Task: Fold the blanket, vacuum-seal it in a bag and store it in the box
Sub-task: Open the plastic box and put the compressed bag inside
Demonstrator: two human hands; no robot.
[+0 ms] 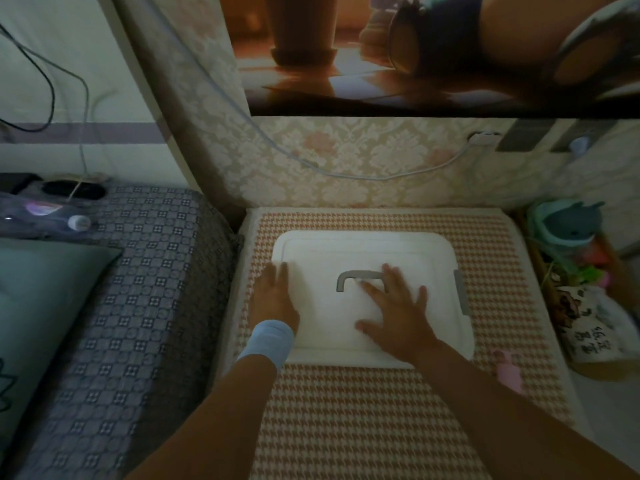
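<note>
Orange-and-cream houndstooth padded mat (346,427), two things on it.
A white rectangular plastic box (415,258), lid on, lies under the left hand (275,299) and right hand (398,317); a small pink plastic object (507,372) lies right of the right hand.

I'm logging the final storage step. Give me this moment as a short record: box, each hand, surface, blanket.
box: white lidded box, gray handle on top, gray clip on its right side
left hand: left hand flat on the top's left edge, blue wristband at the wrist
right hand: right hand flat on the top, fingers spread, by the handle
surface: houndstooth mat under the box
blanket: not visible
</note>
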